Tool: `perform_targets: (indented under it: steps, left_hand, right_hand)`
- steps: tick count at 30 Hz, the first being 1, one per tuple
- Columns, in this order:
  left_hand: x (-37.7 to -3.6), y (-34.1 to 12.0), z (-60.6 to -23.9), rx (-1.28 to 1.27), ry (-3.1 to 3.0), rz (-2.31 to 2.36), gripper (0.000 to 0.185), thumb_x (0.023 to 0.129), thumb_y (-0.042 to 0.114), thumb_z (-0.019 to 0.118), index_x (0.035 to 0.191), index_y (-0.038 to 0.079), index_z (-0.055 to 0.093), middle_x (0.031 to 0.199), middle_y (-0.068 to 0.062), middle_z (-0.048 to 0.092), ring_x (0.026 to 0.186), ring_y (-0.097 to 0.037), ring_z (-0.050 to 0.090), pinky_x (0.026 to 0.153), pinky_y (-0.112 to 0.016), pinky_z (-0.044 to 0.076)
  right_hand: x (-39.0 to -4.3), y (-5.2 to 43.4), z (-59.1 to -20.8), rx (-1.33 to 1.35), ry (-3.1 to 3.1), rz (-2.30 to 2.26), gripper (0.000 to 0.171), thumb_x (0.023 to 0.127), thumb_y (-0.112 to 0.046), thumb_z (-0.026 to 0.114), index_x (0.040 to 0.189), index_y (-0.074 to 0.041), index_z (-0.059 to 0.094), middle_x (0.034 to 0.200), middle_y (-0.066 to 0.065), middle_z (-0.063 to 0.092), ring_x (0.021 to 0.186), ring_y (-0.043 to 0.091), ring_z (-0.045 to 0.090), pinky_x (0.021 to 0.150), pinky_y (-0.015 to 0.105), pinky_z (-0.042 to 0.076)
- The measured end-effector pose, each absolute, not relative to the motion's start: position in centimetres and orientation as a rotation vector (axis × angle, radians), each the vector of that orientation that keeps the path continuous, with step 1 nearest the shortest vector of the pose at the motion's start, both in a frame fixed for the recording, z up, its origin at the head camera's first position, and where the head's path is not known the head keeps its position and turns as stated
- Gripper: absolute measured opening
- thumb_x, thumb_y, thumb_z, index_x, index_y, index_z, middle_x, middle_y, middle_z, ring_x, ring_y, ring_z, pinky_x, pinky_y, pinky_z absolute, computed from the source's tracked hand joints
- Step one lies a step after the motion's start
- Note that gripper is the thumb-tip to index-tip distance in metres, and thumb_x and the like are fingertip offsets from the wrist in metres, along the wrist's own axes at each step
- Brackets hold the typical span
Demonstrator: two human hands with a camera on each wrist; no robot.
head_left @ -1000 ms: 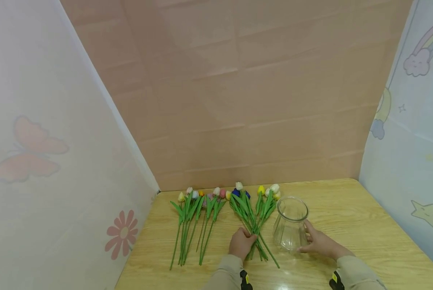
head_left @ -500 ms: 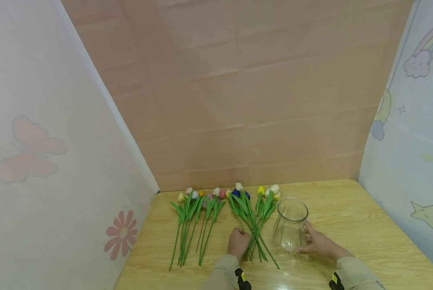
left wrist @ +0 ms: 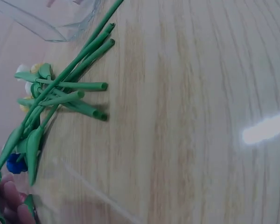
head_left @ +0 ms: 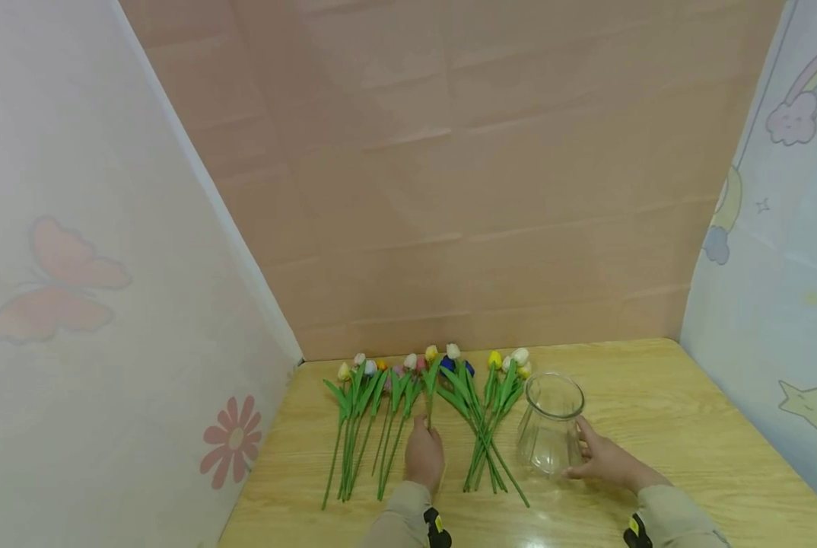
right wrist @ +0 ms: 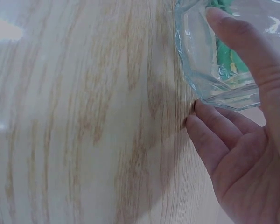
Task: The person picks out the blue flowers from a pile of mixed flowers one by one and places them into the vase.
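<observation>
In the head view, my left hand (head_left: 425, 455) pinches the green stem of a yellow tulip (head_left: 432, 353), held upright between two groups of flowers. In the left wrist view, only its fingers (left wrist: 11, 198) show at the lower left corner. To its right, tulips (head_left: 485, 426) with blue, white and yellow heads lie with crossed stems. My right hand (head_left: 607, 460) holds the right side of a clear glass vase (head_left: 548, 434) standing on the table. In the right wrist view, the thumb (right wrist: 245, 39) lies across the vase wall, and other fingertips are near its base.
More tulips (head_left: 354, 434) in pale yellow, white, orange and pink lie on the left of the wooden table (head_left: 662, 411). A brown backdrop (head_left: 477, 190) stands behind; printed white panels (head_left: 141, 320) flank both sides.
My left hand has drawn a yellow tulip out of the crossed bunch and moved left with it, raising its head. The right hand stays at the vase.
</observation>
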State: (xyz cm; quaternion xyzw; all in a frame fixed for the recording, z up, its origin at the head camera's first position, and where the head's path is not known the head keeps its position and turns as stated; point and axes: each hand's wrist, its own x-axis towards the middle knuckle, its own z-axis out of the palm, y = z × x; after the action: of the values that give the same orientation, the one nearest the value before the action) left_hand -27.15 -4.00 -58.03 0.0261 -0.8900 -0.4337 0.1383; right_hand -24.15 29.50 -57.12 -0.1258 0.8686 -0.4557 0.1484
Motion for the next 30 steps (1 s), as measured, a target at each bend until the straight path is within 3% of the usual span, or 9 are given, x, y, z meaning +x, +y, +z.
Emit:
perform_targets:
  steps: [7, 10, 13, 17, 22, 30]
  left_hand:
    - [-28.2, -5.7, -57.3, 0.034, -2.511, -0.987, 0.035, 0.098, 0.010, 0.055, 0.132, 0.004, 0.055, 0.078, -0.011, 0.067, 0.042, -0.009, 0.047, 0.040, -0.023, 0.035]
    - [-29.0, -6.9, -57.1, -0.034, -2.432, -0.859, 0.031, 0.097, 0.010, 0.057, 0.127, 0.005, 0.059, 0.091, -0.010, 0.066, 0.053, -0.011, 0.056, 0.044, -0.024, 0.042]
    - [-29.7, -8.4, -56.8, -0.095, -2.344, -0.754, 0.028, 0.095, 0.008, 0.061, 0.122, 0.004, 0.062, 0.097, -0.008, 0.057, 0.059, -0.011, 0.053, 0.046, -0.023, 0.043]
    - [-30.3, -10.5, -56.5, -0.161, -2.245, -0.672, 0.028, 0.090, 0.003, 0.065, 0.119, 0.001, 0.065, 0.090, -0.007, 0.051, 0.060, -0.010, 0.047, 0.047, -0.022, 0.040]
    - [-30.4, -13.2, -56.5, -0.159, -2.195, -0.579, 0.033, 0.085, 0.001, 0.070, 0.117, 0.001, 0.068, 0.087, -0.009, 0.056, 0.066, -0.016, 0.052, 0.053, -0.028, 0.043]
    - [-30.4, -16.7, -57.8, -0.043, -2.239, -0.501, 0.030, 0.083, 0.002, 0.072, 0.113, 0.002, 0.071, 0.088, -0.010, 0.058, 0.069, -0.020, 0.056, 0.055, -0.033, 0.046]
  right_hand:
    - [-24.2, 29.5, -57.3, -0.361, 2.486, -1.319, 0.119, 0.081, -0.024, 0.079, 0.149, 0.006, -0.014, 0.140, 0.052, 0.015, 0.118, 0.064, 0.042, 0.092, 0.058, 0.046]
    - [-24.1, 29.5, -57.2, -0.357, 2.479, -1.323, 0.118, 0.081, -0.024, 0.079, 0.149, 0.005, -0.013, 0.140, 0.052, 0.015, 0.118, 0.064, 0.042, 0.092, 0.058, 0.046]
    - [-24.1, 29.5, -57.2, -0.357, 2.488, -1.318, 0.118, 0.081, -0.024, 0.079, 0.149, 0.005, -0.013, 0.139, 0.053, 0.015, 0.117, 0.064, 0.042, 0.092, 0.059, 0.046]
    - [-24.1, 29.5, -57.1, -0.357, 2.501, -1.310, 0.118, 0.080, -0.024, 0.079, 0.149, 0.005, -0.013, 0.139, 0.053, 0.016, 0.117, 0.064, 0.043, 0.092, 0.060, 0.046]
    - [-24.1, 29.4, -57.1, -0.349, 2.496, -1.316, 0.119, 0.080, -0.024, 0.079, 0.149, 0.005, -0.013, 0.139, 0.053, 0.016, 0.117, 0.065, 0.042, 0.092, 0.059, 0.046]
    - [-23.9, 29.3, -56.7, -0.334, 2.506, -1.309, 0.120, 0.080, -0.024, 0.080, 0.148, 0.006, -0.014, 0.138, 0.053, 0.016, 0.116, 0.065, 0.042, 0.092, 0.060, 0.046]
